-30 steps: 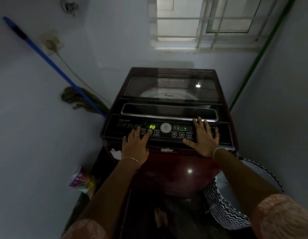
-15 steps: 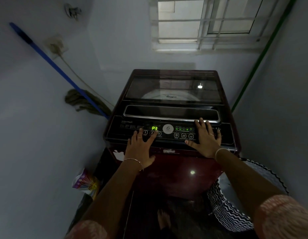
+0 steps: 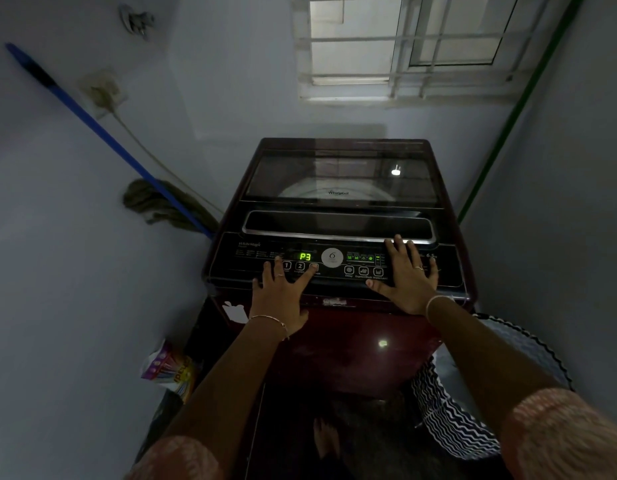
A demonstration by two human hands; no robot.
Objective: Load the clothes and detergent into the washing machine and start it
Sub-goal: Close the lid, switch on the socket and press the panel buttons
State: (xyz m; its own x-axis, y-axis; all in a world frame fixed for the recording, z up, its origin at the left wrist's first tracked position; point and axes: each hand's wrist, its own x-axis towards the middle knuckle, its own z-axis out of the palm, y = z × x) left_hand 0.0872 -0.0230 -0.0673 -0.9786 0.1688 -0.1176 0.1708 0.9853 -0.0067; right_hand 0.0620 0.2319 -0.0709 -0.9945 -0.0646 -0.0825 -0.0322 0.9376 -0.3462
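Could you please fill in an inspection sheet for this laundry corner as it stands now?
Surface: control panel lit; display reads P3.
Job's things: washing machine, glass lid closed; detergent packet on the floor at its left; laundry basket at its right, contents unclear.
Clutter: mop with blue handle leaning on the left wall.
Hands: left hand open, index fingertip on a panel button; right hand flat on the panel's right side.
Cables: cord runs from wall socket toward the machine.
Surroundings: barred window; green pipe on the right wall.
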